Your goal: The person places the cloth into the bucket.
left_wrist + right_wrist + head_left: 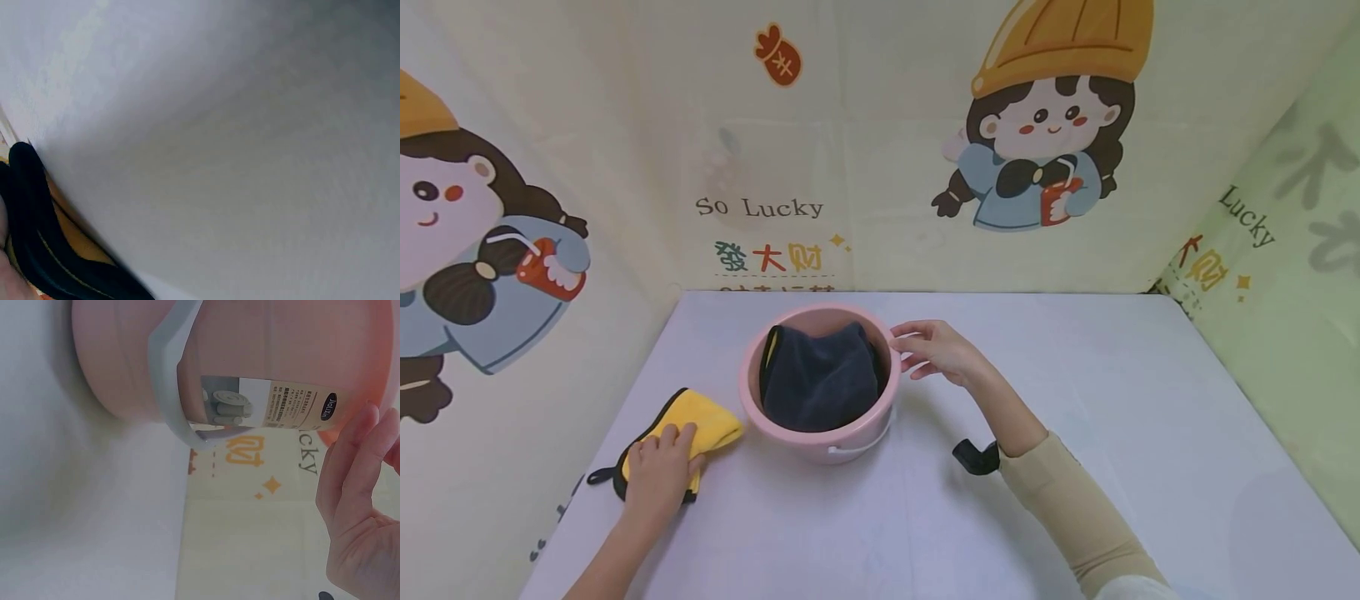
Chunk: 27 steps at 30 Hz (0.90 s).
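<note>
A pink bucket [820, 442] with a pale handle [164, 362] stands on the table. Inside the bucket sits a folded dark grey towel [822, 379], a bit of yellow showing at its left edge. Left of the bucket, my left hand [658, 471] grips a yellow towel [703, 417] with black edging and a black loop. Dark folds of this towel [37, 237] fill the lower left corner of the left wrist view. My right hand [943, 350] is at the bucket's right rim, its fingers loosely extended and the fingertips at the rim. A printed label [269, 403] shows on the bucket's side.
The white table [1075, 375] extends to the right of the bucket. A printed cloth backdrop [880, 167] with cartoon figures rises behind the table and along both sides. A black wrist-worn device [976, 457] sticks out from the right forearm.
</note>
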Motion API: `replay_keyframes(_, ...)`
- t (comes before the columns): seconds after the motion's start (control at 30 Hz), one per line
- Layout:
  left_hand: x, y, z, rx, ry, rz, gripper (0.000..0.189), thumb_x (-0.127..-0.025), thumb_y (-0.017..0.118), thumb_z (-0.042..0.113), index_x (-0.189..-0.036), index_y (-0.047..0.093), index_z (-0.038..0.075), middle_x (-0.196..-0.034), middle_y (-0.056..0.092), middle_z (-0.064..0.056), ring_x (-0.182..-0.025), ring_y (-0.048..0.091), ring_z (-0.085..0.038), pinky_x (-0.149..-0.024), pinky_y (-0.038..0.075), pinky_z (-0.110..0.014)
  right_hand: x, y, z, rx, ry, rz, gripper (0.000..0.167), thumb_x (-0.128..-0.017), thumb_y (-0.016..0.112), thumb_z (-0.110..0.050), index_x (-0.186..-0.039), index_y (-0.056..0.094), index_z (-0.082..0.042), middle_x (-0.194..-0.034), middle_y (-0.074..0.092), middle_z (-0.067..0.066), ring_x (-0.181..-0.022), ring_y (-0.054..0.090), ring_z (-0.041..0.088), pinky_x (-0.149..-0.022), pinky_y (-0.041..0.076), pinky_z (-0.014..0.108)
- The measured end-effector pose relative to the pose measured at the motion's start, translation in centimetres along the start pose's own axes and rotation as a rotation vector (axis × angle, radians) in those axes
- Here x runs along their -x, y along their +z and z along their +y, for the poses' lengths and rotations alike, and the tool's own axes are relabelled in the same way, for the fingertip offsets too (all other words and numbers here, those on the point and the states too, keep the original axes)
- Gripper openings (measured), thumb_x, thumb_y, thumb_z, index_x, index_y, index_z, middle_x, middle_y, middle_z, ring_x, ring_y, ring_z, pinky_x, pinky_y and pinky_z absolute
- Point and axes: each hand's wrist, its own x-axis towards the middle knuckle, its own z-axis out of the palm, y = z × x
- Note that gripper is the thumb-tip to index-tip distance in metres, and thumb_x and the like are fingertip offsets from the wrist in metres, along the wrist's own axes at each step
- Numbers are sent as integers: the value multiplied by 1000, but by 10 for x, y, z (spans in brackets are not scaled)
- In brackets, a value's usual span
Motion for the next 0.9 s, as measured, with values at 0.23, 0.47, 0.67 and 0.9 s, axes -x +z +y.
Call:
replay_keyframes(0.23,-1,-6,-4,37,-29,96,53,-64,77,14,-103,44,-3,-80,44,-21,-64,44,-39,-63,37,-52,-1,0,3,-7,-6,-5,38,-87,61,-19,-122,54,-5,-99,64,12,-71,64,17,-61,55,25)
replay_keyframes(0.47,-4,-17,-7,47,-54,161,56,-63,77,12,-103,43,-5,-79,43,-23,-62,42,-40,-62,36,-54,-2,0,2,-7,-1,4,38,-87,62,-19,-121,54,-5,-99,64,12,-71,64,17,-60,54,25)
replay_keyframes(0.67,-16,-32,-2,29,-24,260,48,-93,46,41,-103,43,-6,-80,43,-26,-65,43,-43,-65,35,-56,-2,0,2,-4,-2,1,38,-87,61,-19,-122,54,-5,-97,64,12,-71,64,17,-60,54,25)
replay_keyframes(0.9,-38,-57,7,-31,41,338,42,-86,63,27,-102,44,-6,-80,45,-26,-66,44,-43,-65,37,-55,-2,-1,3,-5,-4,-5,38,-87,61,-19,-122,53,-5,-97,64,12,-71,64,17,-60,54,25)
